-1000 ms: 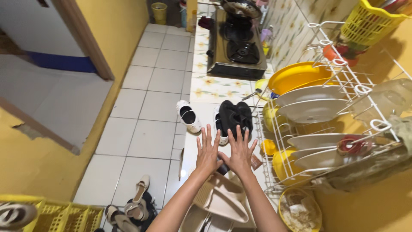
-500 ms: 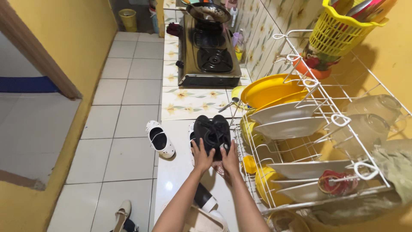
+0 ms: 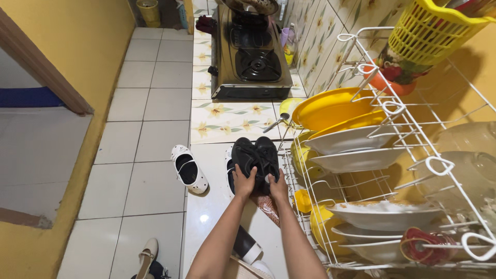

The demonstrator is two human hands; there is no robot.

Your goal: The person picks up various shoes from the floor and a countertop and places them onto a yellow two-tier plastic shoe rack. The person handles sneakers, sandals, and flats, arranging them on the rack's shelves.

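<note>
A white tiled tabletop (image 3: 214, 206) ran along a yellow-walled kitchen toward a gas stove (image 3: 251, 57); both hands, left (image 3: 243, 182) and right (image 3: 279, 187), gripped 2 black shoes (image 3: 254, 160) beside the white dish rack (image 3: 392, 155).

black shoes (image 3: 254, 157), white shoe (image 3: 189, 169), yellow basin (image 3: 330, 108), flower-patterned tiles (image 3: 227, 120)

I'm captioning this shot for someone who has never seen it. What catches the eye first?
Both hands, left hand and right hand, grip a pair of black shoes on the white counter. To the right stands a white dish rack with plates; a white shoe lies at the counter's left edge.
</note>
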